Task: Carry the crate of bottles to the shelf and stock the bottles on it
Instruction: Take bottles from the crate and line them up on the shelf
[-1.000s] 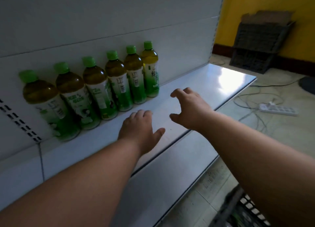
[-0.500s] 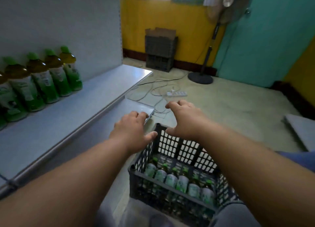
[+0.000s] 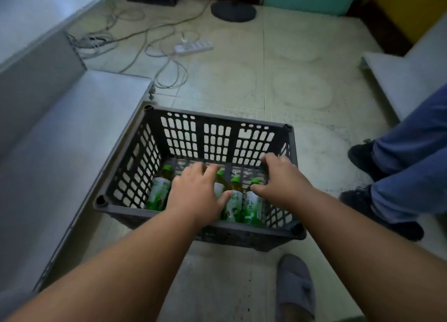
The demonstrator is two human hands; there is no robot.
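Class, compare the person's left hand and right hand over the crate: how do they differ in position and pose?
The left hand hangs over the middle of the bottles; the right hand sits nearer the crate's right wall. The left hand's fingers lie closer together, pointing forward; the right hand's spread and curl downward. Both are open, palms down, gripping nothing.

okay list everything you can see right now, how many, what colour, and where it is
crate: one, dark grey, on the floor by the shelf
bottles: at least four visible, green caps and labels, lying in the crate
shelf: one, grey metal, left
power strip: one, white, on the floor with loose cables
fan base: one, dark, top centre
second person's legs: blue trousers, black shoes, right
slipper: one, grey, bottom
left hand: open, over the bottles
right hand: open, over the bottles
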